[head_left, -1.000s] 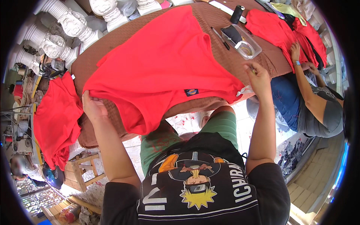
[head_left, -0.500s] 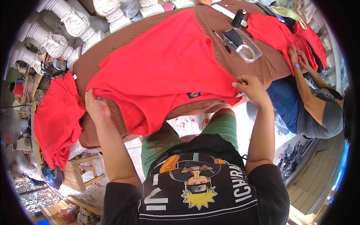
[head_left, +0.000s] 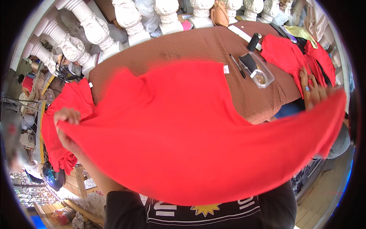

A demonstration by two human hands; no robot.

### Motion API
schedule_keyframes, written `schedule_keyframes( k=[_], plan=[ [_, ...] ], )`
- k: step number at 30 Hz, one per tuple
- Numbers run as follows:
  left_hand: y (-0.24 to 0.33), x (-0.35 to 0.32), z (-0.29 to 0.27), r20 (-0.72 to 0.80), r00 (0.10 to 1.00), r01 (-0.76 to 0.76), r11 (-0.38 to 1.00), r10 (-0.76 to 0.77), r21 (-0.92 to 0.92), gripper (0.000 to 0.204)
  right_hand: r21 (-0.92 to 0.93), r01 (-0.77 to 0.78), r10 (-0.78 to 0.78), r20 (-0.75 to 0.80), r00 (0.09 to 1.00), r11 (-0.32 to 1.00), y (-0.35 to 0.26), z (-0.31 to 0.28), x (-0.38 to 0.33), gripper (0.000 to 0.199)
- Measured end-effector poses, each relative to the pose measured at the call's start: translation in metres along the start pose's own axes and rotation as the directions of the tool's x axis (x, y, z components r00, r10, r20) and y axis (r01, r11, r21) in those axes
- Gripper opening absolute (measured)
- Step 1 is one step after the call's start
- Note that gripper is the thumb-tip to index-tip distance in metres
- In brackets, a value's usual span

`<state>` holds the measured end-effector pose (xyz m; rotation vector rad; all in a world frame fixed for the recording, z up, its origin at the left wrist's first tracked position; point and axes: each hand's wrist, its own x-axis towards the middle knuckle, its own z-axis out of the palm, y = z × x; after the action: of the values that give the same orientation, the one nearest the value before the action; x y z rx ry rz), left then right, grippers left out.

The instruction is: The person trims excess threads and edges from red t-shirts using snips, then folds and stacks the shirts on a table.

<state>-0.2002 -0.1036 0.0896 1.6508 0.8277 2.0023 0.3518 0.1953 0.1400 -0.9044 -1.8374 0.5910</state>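
A wide red garment (head_left: 187, 133) is stretched in the air between my hands, over the near side of the table and in front of my body. A small white tag shows at its far edge. My left hand (head_left: 68, 124) is closed on its left end, fingers curled over the cloth. At the raised right end, my right hand (head_left: 317, 96) grips the upper edge; it is blurred and partly covered by the cloth. My right forearm is hidden behind the garment.
The table has a brown quilted cover (head_left: 251, 103). On it are a clear plastic box (head_left: 263, 78), a pen (head_left: 238, 66) and a black thread spool (head_left: 254, 42). Another red garment (head_left: 57, 131) hangs at left. A co-worker's hand (head_left: 304, 78) touches red cloth (head_left: 280, 51) at right. White balusters (head_left: 167, 17) stand behind.
The red garment has come up off the table and toward me, now spread wide. My left hand moved left and lower; my right hand swung far out to the right. The view has tilted up.
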Motion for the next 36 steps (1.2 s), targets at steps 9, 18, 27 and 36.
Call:
schedule_keyframes(
  k=[9, 18, 27, 36],
  plan=[
    [-0.132, 0.018, -0.043, -0.481, 0.645, 0.671, 0.742, -0.594, -0.016, 0.082, -0.681, 0.373, -0.371, 0.157, 0.915, 0.63, 0.008, 0.113, 0.131, 0.025],
    [-0.143, -0.082, -0.014, -0.492, 0.643, 0.759, 0.574, -0.587, 0.306, 0.043, -0.266, -0.283, 0.351, 0.263, 0.899, 0.922, 0.098, 0.174, -0.059, 0.029],
    [-0.057, 0.032, 0.016, -0.576, 0.808, 0.162, 0.987, -0.124, 0.015, 0.023, 0.543, -0.221, 0.328, -0.109, 0.938, 0.81, 0.019, 0.131, -0.008, 0.02],
    [-0.096, 0.094, -0.009, -0.572, 0.815, 0.359, 0.857, -0.095, 0.369, 0.04, 0.096, -0.083, 0.103, -0.228, 0.968, 0.992, 0.042, 0.131, 0.043, 0.03]
  ],
)
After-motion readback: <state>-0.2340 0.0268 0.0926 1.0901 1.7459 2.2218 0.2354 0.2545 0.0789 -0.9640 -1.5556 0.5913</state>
